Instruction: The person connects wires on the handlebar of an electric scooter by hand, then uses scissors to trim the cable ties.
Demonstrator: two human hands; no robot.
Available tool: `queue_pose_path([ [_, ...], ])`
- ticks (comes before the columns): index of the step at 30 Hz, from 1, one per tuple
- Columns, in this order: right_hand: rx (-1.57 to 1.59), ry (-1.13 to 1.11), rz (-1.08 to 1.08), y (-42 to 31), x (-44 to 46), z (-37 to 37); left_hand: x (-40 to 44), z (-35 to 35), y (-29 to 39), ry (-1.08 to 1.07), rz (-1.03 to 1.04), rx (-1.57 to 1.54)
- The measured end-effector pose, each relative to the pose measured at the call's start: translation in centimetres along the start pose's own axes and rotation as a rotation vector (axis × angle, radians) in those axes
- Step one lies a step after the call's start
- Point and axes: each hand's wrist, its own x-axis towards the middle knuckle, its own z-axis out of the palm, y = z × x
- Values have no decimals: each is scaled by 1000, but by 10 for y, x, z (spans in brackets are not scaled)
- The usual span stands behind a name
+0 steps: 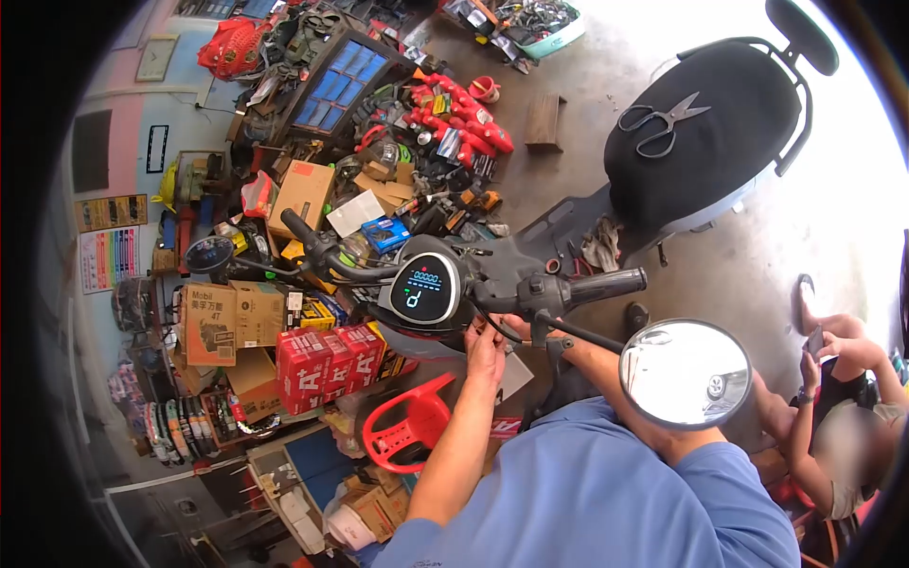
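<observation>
Below the lit display of a dark scooter, my left hand is closed, fingertips pinched at the edge of the front housing beside a thin black cable. What it pinches is too small to make out. My right hand is just to the right, close to the left one, partly behind the cable and the brake lever mount; its fingers are mostly hidden. The right handlebar grip and a round mirror stand over my right forearm. Open-bladed scissors lie on the black seat.
Left of the scooter are cardboard boxes, red packs and piled parts and bottles. A red plastic chair is beside my left forearm. A wooden stool stands behind. At the lower right another person sits holding a phone.
</observation>
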Motion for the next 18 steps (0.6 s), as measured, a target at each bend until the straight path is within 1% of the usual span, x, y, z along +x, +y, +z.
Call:
queue_pose_path([
  [5, 79, 5, 26, -1, 25, -1, -1, 6, -1, 54, 12, -21],
  [10, 124, -4, 46, -2, 44, -2, -5, 10, 3, 48, -27, -61],
  [13, 139, -28, 48, -5, 54, 6, -7, 18, 5, 87, -36, -54],
  [18, 144, -93, 47, 16, 24, -5, -1, 2, -10, 72, -1, -125],
])
